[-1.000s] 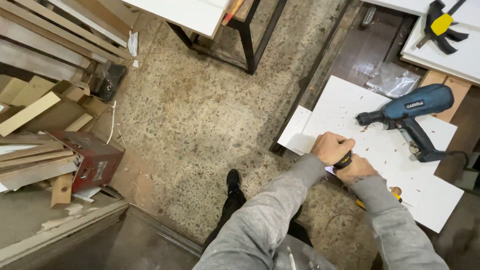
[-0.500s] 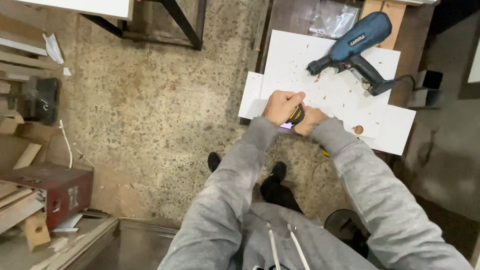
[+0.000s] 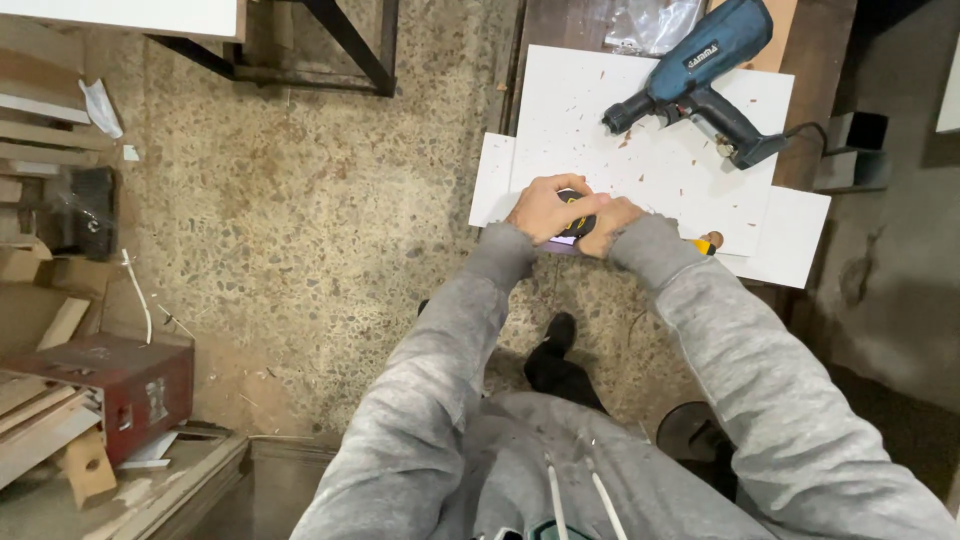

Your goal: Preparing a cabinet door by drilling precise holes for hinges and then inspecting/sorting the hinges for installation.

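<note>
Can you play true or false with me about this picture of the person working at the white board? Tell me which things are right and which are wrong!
1. Both hands are together on a small black and yellow object at the near edge of the white board. True.
2. The blue power tool is in the right hand. False: it lies on the board, beyond both hands.
3. The sleeves are grey. True.
4. The red metal box sits on the white board. False: it is far off to the left, by the wood pieces.
5. The left hand is resting on the floor. False: it is on the small object.
</note>
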